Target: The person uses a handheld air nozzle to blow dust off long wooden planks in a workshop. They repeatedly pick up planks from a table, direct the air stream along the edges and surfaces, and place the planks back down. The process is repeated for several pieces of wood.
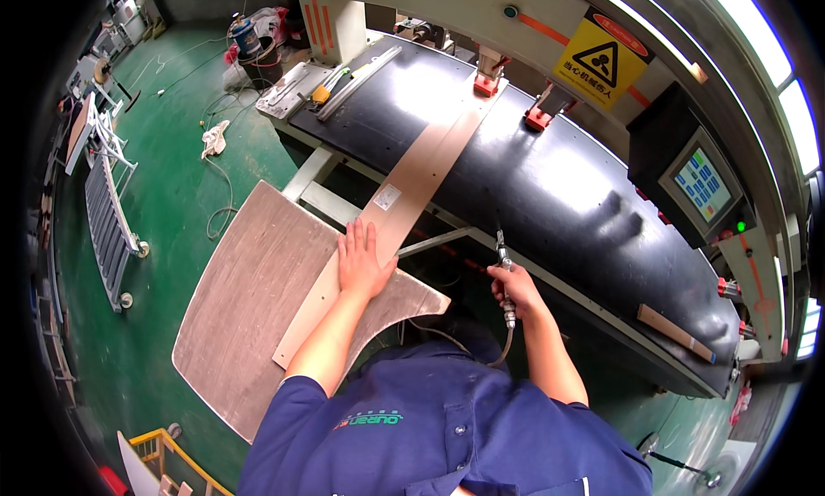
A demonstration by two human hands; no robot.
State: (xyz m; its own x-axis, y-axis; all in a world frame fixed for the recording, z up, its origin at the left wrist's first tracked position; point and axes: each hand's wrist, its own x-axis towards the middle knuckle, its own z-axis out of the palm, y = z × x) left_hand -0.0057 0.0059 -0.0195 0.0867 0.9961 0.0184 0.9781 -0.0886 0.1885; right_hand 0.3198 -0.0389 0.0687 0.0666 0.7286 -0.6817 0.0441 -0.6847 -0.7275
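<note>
My left hand (363, 262) lies flat with its fingers spread on a long light-brown board (421, 178), beside a small white label stuck to it. This board slants from a curved wooden panel (245, 281) on the near left across to the black machine table (550, 187). Its far end reaches a red-footed clamp (485, 84). My right hand (514, 288) is closed around a metal air blow gun (504, 254), whose nozzle points away from me toward the table edge. A thin hose (505, 350) runs from the gun's lower end toward my body.
A second red-footed clamp (539, 118) hangs over the table. On the right are a control screen (700, 182) and a short wood strip (675, 333). Metal rails (359, 82) lie at the table's left end. A wheeled grey rack (110, 221) stands on the green floor at left.
</note>
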